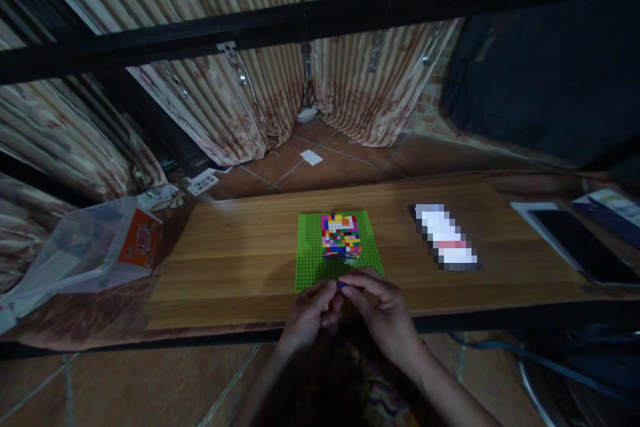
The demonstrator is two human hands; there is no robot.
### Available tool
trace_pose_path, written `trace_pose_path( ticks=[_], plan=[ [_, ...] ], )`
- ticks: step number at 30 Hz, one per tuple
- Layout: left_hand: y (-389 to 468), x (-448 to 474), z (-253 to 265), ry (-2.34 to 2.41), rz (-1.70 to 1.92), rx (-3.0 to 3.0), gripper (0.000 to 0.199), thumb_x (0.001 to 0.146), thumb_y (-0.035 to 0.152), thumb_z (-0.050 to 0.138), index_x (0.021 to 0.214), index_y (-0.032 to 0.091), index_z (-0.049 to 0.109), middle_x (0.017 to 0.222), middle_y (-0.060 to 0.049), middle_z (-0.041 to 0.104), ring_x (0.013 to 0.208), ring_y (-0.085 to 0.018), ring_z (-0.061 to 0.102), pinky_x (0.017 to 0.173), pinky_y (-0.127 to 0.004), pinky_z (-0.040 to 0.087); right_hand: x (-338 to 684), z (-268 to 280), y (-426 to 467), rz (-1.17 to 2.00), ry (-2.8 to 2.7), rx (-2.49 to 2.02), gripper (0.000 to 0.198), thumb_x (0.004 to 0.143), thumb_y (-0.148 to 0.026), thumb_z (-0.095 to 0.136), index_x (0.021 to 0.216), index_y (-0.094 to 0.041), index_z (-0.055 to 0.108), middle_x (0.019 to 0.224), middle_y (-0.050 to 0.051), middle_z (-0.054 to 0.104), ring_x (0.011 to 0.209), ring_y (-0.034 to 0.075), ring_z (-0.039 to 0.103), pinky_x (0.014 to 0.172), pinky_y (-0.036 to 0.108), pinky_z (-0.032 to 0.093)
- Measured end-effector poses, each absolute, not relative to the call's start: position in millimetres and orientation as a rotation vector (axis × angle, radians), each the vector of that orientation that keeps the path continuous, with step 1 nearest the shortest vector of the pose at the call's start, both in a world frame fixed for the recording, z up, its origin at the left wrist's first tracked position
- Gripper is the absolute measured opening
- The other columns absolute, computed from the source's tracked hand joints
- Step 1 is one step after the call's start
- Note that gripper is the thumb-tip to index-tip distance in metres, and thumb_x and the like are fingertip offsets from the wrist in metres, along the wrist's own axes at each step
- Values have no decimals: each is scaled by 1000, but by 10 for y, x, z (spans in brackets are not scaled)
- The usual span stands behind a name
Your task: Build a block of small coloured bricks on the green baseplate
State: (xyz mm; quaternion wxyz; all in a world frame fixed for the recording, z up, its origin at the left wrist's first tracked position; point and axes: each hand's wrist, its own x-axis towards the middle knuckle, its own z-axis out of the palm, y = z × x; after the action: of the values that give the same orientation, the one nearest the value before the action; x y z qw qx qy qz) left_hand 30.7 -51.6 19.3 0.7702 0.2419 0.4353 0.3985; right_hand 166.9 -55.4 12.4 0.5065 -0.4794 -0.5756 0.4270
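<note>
A multicoloured block of toy bricks (341, 238) stands on a green studded baseplate (307, 247) in the middle of the board. Just in front of it, at the plate's near edge, my two hands meet. A small dark blue brick (341, 284) is pinched between the fingertips of my right hand (383, 300). Curled fingers of my left hand (311, 310) touch the same brick from the other side. Beneath the left fingers a bit of red and yellow shows, probably more small bricks, mostly hidden by the hand.
The wooden board (230, 260) lies on a low table. To its left sits a clear plastic bag with an orange label (140, 240). On the right lie a phone-like item with a pixelated surface (447, 237) and a dark tablet-like slab (585, 247). A dark bar (310, 20) crosses behind.
</note>
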Motion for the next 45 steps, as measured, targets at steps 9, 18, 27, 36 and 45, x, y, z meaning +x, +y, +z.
trace_pose_path(
  ticks=[9, 18, 27, 36, 45],
  plan=[
    [-524, 324, 205, 891, 859, 463, 35, 73, 41, 66, 59, 15, 48, 49, 8, 33, 39, -2, 20, 38, -19, 10, 1707, 198, -571, 938, -1502, -1195, 12, 84, -29, 59, 91, -29, 69, 92, 3, 65, 88, 18, 61, 76, 32, 50],
    [-480, 292, 134, 967, 907, 401, 34, 68, 43, 70, 80, 11, 63, 54, 6, 43, 38, -1, 24, 37, -17, 12, 1871, 189, -317, 799, -1386, -1231, 10, 80, -28, 63, 86, -28, 71, 91, 3, 66, 88, 18, 62, 76, 31, 50],
    [-376, 41, 102, 961, 940, 224, 20, 78, 28, 54, 80, 11, 63, 58, 4, 48, 36, -1, 25, 33, -16, 12, 1995, 114, 441, 702, -1335, -1307, 17, 78, -35, 62, 84, -23, 72, 86, 4, 66, 81, 19, 62, 71, 32, 49],
    [-383, -2, 72, 927, 941, 191, 15, 72, 21, 56, 78, 10, 63, 58, 3, 48, 38, -1, 27, 32, -13, 14, 1932, -49, 778, 716, -1459, -1284, 18, 77, -34, 60, 80, -21, 73, 86, 4, 67, 83, 18, 62, 75, 30, 48],
    [-370, -17, 35, 886, 907, 151, 14, 71, 22, 58, 79, 11, 62, 59, 3, 49, 37, 0, 27, 32, -13, 14, 1926, -35, 785, 772, -1482, -1334, 18, 76, -33, 61, 81, -20, 73, 89, 5, 69, 82, 19, 63, 75, 30, 47]
  ],
)
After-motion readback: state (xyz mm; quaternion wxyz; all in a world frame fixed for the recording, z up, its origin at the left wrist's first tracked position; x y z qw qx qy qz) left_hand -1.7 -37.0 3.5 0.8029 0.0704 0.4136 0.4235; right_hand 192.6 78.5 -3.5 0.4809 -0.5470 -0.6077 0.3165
